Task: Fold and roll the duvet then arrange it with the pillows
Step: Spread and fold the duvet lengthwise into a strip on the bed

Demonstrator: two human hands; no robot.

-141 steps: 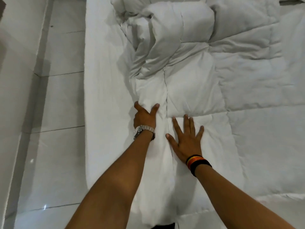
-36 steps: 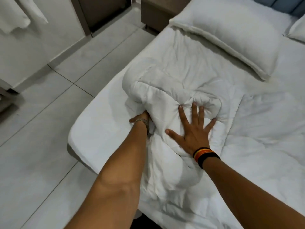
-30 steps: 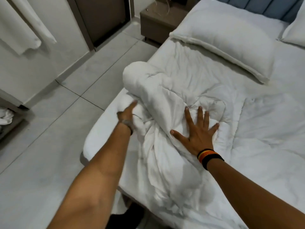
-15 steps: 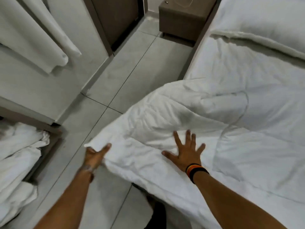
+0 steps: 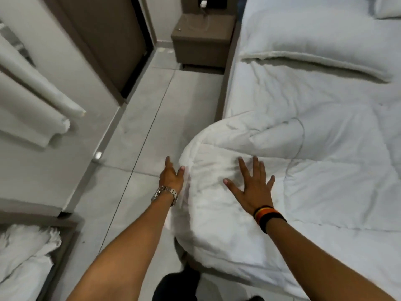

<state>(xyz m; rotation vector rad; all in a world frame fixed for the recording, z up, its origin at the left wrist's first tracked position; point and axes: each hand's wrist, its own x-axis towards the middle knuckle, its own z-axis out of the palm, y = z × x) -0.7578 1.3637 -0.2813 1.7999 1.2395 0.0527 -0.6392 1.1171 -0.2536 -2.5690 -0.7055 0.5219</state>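
A white quilted duvet (image 5: pixel 314 181) lies folded across the bed, its thick left end bulging over the mattress edge above the floor. My right hand (image 5: pixel 251 185), with striped wristbands, presses flat on top of that end, fingers spread. My left hand (image 5: pixel 172 177), with a metal watch, rests open against the duvet's side edge, thumb touching the fabric. A white pillow (image 5: pixel 314 40) lies at the head of the bed, beyond the duvet. Part of a second pillow (image 5: pixel 388 6) shows at the top right corner.
Grey tiled floor (image 5: pixel 138 131) runs along the bed's left side. A brown nightstand (image 5: pixel 201 42) stands at the head, beside a dark door (image 5: pixel 108 40). White towels (image 5: pixel 32 101) hang on the left wall. Crumpled white linen (image 5: pixel 23 257) fills a shelf at lower left.
The duvet was bunched up a second ago and now lies flatter and folded. My left hand moved in from the corner to the duvet's side edge; my right hand stays pressed on top.
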